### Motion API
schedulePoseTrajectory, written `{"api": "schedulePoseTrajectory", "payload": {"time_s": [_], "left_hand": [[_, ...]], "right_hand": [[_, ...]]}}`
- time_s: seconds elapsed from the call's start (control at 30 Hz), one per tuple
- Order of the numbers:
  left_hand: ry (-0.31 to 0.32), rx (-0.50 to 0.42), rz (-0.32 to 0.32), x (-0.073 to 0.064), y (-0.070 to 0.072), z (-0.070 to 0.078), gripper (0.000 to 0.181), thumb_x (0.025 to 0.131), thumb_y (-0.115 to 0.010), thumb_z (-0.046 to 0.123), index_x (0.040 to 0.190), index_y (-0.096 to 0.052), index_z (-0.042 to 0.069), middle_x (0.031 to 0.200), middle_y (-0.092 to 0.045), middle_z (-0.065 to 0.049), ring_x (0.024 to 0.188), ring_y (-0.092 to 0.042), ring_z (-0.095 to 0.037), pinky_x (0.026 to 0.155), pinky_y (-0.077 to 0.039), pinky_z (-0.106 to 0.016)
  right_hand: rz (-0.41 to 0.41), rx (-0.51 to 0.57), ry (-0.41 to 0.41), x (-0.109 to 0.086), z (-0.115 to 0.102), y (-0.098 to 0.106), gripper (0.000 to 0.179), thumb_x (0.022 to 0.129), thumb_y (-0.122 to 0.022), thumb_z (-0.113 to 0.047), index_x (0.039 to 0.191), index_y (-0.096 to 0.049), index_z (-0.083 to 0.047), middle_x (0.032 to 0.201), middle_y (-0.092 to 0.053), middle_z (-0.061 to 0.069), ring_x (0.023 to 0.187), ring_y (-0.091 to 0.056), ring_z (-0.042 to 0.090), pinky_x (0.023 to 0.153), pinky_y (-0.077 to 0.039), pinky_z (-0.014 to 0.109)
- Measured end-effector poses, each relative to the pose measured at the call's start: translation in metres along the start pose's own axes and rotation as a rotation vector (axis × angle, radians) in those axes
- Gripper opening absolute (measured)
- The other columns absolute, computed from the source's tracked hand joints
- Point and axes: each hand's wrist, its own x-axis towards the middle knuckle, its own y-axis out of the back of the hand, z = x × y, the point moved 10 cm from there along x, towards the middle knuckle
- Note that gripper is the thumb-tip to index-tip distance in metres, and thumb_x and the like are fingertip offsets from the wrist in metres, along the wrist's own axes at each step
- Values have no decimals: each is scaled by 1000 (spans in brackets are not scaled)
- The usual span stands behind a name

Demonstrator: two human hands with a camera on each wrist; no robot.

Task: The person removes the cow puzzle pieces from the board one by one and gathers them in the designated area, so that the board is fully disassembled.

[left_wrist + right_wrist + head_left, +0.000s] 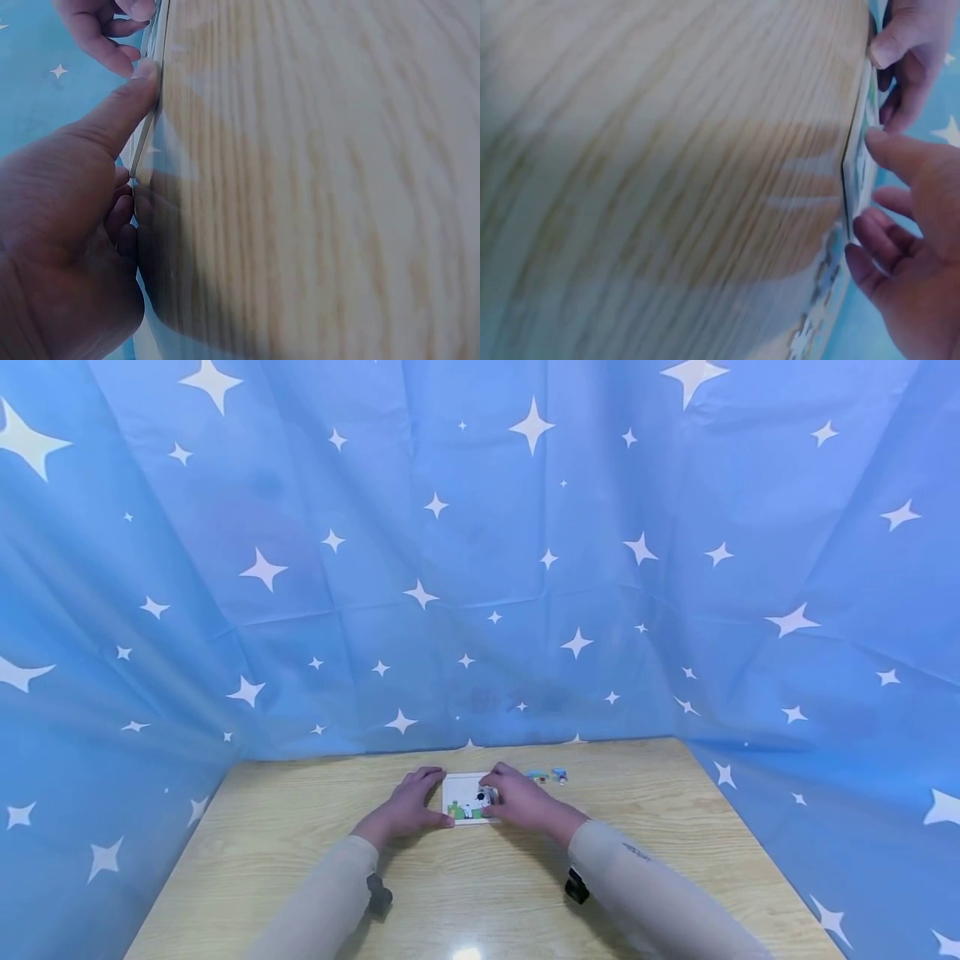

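One picture board (pixel 460 792) lies on the table (pixel 468 893). We see the left hand (pixel 408 804) spread, touching its left edge; the right hand (pixel 527 802) reaches over its right side, fingers parted, any hold indeterminable to us.

Table (pixel 315 818): light wood, grain running left to right, surface glossy, bright glare spot at near middle. Lying on it, far half, roughly mid-width: picture board (pixel 467 798), flat, pale rim, white picture area with green along the near side plus black and white shapes; right part partly covered. Just right of the board, near the far edge: small loose puzzle pieces (pixel 560 774), mostly blue, flat on the wood, exact count too small to tell.
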Motion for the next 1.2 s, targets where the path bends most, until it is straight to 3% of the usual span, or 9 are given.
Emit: {"api": "schedulePoseTrajectory", "payload": {"time_s": [0.2, 0.4, 0.93, 1.2], "left_hand": [[2, -22, 0, -2, 2, 3, 97, 92, -92, 42, 168, -45, 6, 175, -38, -14, 162, -31, -43, 129, -30, -64], [7, -16, 2, -1, 1, 0, 96, 92, -92, 44, 168, -46, 9, 175, -38, -11, 162, -32, -41, 129, -32, -64], [-4, -5, 5, 2, -1, -4, 97, 92, -92, 45, 168, -45, 8, 175, -38, -12, 162, -31, -42, 129, -31, -63], [7, -16, 1, 1, -1, -3, 97, 91, -92, 44, 169, -45, 8, 176, -37, -11, 163, -30, -42, 130, -30, -63]], "right_hand": [[-68, 19, -21, 2, -4, -2, 50, 105, -80, -21, 148, -67, 0, 127, -62, 11, 103, -61, 19, 90, -56, 43], [-80, 18, -48, 3, -1, -4, 49, 104, -81, -20, 148, -69, -2, 130, -63, 10, 117, -62, 25, 97, -56, 47], [-56, 108, -60, 4, 5, -6, 39, 104, -81, -19, 140, -72, -8, 128, -61, 8, 113, -59, 25, 98, -54, 50], [-44, 149, -57, 5, 6, -5, 33, 103, -82, -17, 131, -65, -15, 121, -59, 5, 111, -58, 23, 95, -54, 48]]}}
